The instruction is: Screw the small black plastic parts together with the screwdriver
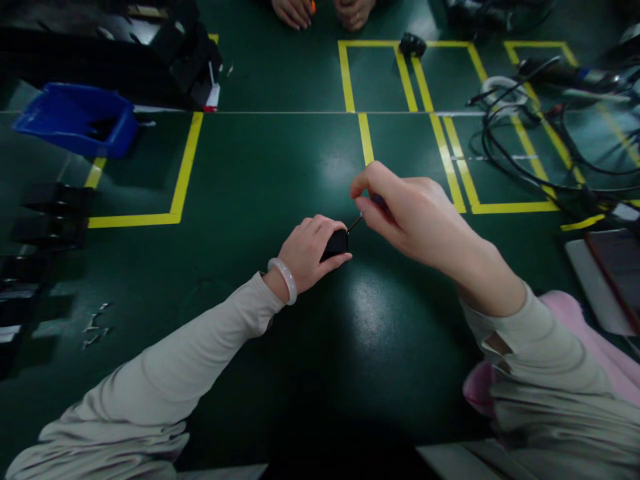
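In the middle of the green table, my left hand [313, 253] wraps around a small black block-shaped part [336, 245], fingers over its top and thumb along its near side. My right hand [405, 207] is closed around the handle of a screwdriver [355, 223], to the right of the part. Its thin shaft slants down to the left, and the tip meets the part's right end. Most of the handle is hidden in my fingers. Whether a screw sits at the tip is too small to tell.
Loose screws [95, 325] lie at the left, near a row of black parts [50, 217]. Behind them stands a blue bin [75, 120]. Cables [520, 160] and a power tool [575, 75] occupy the right. Across the table are another person's hands [325, 10] and a small black object [413, 45].
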Demonstrator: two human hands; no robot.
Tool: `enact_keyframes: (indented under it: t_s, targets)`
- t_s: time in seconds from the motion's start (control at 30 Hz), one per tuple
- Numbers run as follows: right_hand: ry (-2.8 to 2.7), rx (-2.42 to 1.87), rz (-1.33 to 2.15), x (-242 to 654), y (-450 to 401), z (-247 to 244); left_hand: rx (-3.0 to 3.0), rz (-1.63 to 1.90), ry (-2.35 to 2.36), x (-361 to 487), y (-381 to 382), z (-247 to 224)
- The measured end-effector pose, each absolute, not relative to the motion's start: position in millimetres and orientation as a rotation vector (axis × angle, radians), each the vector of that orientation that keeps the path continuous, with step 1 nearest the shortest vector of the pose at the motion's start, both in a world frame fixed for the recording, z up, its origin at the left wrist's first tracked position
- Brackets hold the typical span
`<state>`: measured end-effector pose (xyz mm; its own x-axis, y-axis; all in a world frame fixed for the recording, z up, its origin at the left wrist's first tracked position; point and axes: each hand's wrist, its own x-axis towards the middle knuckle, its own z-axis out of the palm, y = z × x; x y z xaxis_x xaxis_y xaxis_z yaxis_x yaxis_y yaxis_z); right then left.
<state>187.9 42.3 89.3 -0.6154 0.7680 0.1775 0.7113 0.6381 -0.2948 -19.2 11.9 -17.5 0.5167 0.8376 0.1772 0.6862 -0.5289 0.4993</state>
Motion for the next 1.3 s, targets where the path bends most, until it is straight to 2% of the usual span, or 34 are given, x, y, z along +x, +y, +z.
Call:
enact_keyframes:
  t_s: [1.3]
  targets:
    - [-2.596, -1.234, 0.252, 188.5, 42.2, 91.4, 2.407, 0.604, 1.247, -20.2, 11.6, -18.5]
